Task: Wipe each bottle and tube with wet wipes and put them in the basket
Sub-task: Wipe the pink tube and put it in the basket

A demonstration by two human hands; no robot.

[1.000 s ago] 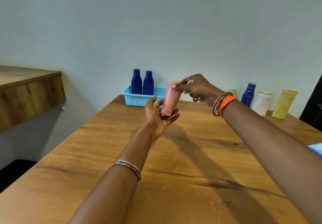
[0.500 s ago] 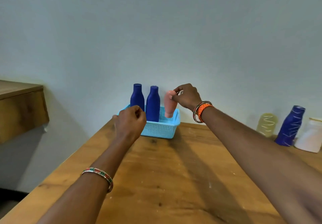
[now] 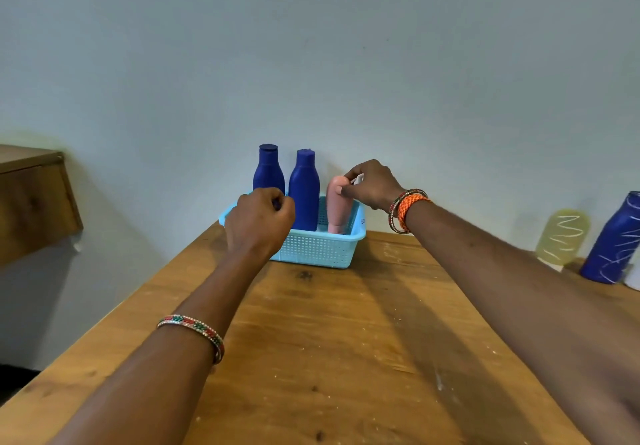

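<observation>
The right hand (image 3: 372,185) pinches the top of the pink tube (image 3: 338,207) between thumb and fingers, with a bit of white, probably the wet wipe, tucked among those fingers; the tube stands cap-down in the right part of the light blue basket (image 3: 320,250), and it leans a little. The left hand (image 3: 259,223) is curled into a loose fist just in front of the basket's left side; I cannot tell if it holds anything or touches the rim. In my judgement the main risk is the release: the tube stands on a narrow cap, so if the fingers open before it rests against the basket wall or the near blue bottle (image 3: 304,190), it may tip over. It could also knock that bottle against the second blue bottle (image 3: 268,172) behind the left hand. A sudden pull of the right hand may drag the light basket, which stands near the surface's far edge by the wall. The wooden surface (image 3: 346,358) shows small white specks and a dark grain. On the far right a yellowish bottle (image 3: 562,236) and another dark blue bottle (image 3: 614,240) wait, both blurred. The wall is pale, and a wooden shelf (image 3: 31,198) is fixed on the left.
</observation>
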